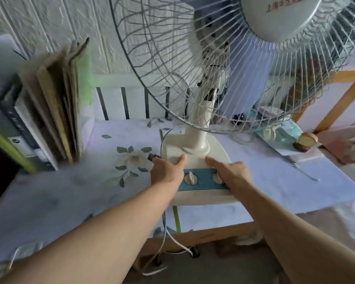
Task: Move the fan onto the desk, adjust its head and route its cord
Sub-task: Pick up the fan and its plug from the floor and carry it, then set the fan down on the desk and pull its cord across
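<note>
Left hand (166, 171), right hand (232, 171) grip fan (195, 140); red lettering (283, 5).

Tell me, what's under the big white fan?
The white plastic fan base sits on a pale flowered tablecloth, with a thin grey cord hanging off the front edge. Whatever lies directly beneath the base is covered.

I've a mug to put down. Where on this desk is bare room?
Bare cloth lies between the leaning books and the fan base, and toward the front edge left of the left hand. Crowded right of the base: face masks, a thin tool.
</note>
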Demonstrator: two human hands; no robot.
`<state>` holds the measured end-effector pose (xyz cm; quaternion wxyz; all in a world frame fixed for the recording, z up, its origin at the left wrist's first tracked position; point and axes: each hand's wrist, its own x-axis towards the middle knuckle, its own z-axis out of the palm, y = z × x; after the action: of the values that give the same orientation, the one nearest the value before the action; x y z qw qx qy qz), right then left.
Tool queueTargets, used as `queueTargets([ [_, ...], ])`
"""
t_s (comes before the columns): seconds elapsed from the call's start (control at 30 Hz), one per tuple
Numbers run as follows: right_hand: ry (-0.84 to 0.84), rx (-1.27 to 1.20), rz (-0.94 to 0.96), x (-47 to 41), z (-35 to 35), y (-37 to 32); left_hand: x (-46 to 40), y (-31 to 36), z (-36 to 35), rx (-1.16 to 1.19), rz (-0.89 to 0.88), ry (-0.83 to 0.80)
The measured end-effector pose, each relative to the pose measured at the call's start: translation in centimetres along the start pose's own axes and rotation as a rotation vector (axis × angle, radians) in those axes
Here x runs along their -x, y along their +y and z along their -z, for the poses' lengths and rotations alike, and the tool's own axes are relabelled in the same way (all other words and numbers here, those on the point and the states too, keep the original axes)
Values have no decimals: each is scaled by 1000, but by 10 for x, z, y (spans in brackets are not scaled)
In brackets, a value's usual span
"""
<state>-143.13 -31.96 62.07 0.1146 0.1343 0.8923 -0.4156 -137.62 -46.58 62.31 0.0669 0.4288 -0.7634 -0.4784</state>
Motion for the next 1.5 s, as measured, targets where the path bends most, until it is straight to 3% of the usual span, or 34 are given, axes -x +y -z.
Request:
queueTargets([
  [0.47,1,47,-36,-13,-14,22,-9,-18,-25,-48,0,-62],
  [0.83,80,155,15,-15,-9,22,-22,-30,-22,-251,-122,-82],
  [1.5,216,103,109,-31,8,29,-1,-25,-38,-130,-116,-74],
])
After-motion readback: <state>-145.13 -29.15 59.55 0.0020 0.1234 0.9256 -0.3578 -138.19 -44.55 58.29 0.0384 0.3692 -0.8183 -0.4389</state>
